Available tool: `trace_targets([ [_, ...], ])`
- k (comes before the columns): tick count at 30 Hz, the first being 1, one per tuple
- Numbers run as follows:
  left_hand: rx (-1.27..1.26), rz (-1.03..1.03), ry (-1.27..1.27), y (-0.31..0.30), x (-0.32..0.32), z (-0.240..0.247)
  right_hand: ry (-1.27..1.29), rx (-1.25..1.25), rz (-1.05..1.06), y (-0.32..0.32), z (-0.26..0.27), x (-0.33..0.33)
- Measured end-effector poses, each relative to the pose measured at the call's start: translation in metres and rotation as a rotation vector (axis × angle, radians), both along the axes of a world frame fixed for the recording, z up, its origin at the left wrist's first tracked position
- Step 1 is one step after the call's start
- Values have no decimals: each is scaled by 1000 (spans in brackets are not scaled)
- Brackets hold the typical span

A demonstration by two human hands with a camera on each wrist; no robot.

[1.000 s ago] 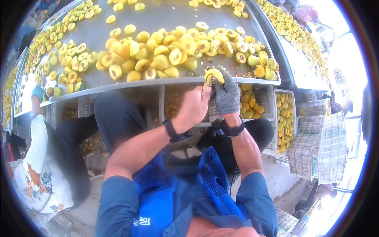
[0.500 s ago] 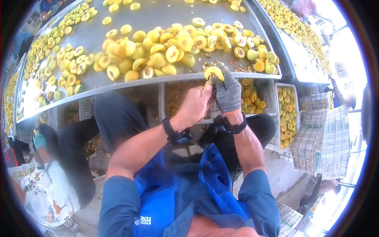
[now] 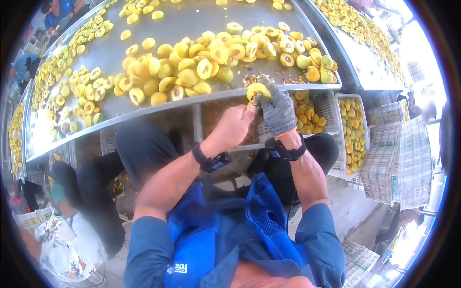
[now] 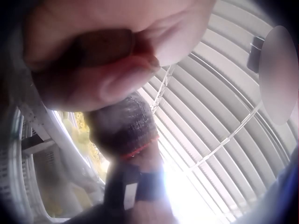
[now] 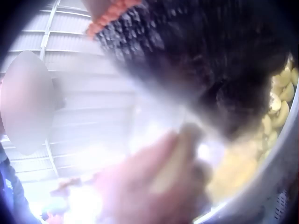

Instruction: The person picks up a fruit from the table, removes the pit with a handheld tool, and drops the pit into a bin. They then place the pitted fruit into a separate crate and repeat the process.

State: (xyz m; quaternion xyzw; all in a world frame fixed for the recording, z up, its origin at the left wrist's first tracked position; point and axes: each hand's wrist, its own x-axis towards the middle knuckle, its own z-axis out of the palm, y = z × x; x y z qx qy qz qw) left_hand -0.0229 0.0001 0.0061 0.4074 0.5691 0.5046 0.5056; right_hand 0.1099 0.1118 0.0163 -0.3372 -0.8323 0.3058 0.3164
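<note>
My bare left hand (image 3: 230, 127) grips a small tool, its brown butt end (image 4: 105, 46) showing inside the curled fingers in the left wrist view. The tool's tip is hidden at the fruit. My right hand (image 3: 278, 113), in a grey knitted glove with an orange cuff, holds a yellow peach half (image 3: 258, 90) with its cut side turned toward the left hand. Both hands meet just in front of the table's near edge. Blur in the right wrist view softens the fruit and the left fingers.
A metal table (image 3: 192, 19) carries a heap of peach halves (image 3: 192, 62) and scattered stone bits (image 3: 281, 74). Below its rim stand crates of peaches (image 3: 353, 129). Stacked crates (image 3: 394, 163) are at right. Another person in a flowered sleeve (image 3: 69, 245) sits at left.
The peach half has tilted in my gloved hand, while both hands stay together. At left, the other person's gloved hand has come down from the table toward their lap. The head view has shifted slightly.
</note>
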Motion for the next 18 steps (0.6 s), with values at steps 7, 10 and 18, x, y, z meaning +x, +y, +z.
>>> trace_targets([
  [7,-51,-65,-35,-1,-1,7,-31,-20,212,24,0,15],
  [10,-150,-73,-288,-2,2,11,7,-48,150,17,-3,13],
  [18,-131,-89,-262,-4,-1,15,52,-133,187,18,-2,7],
])
